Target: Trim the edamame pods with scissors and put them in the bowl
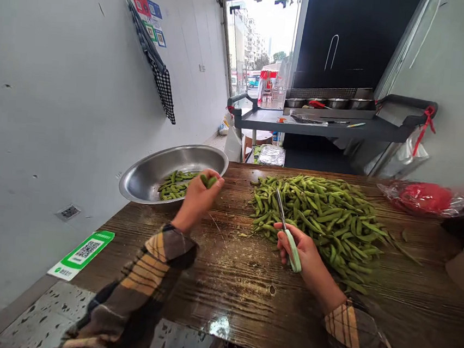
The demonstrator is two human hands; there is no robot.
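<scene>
head view: right hand (303,251) curled around the pale green handle of scissors (291,244), blades pointing away across the left part of a green pod pile (318,215) on the wooden table (220,293). left hand (199,198), fingers closed, pinches green pods (207,181) by the steel bowl's (148,171) right rim; loose pods (171,185) inside. grey cart (261,123) beyond.

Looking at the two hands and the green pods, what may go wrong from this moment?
The left hand holds at least one plump green pod close to the rim of the wide silver metal bowl, so it might drop onto the brown wooden table.

The right hand grips metal scissors with pale green handles, blades pointing toward the loose heap of green pods; a slip might nick some.

That heap has no container around it, so a bump could scatter it.
</scene>
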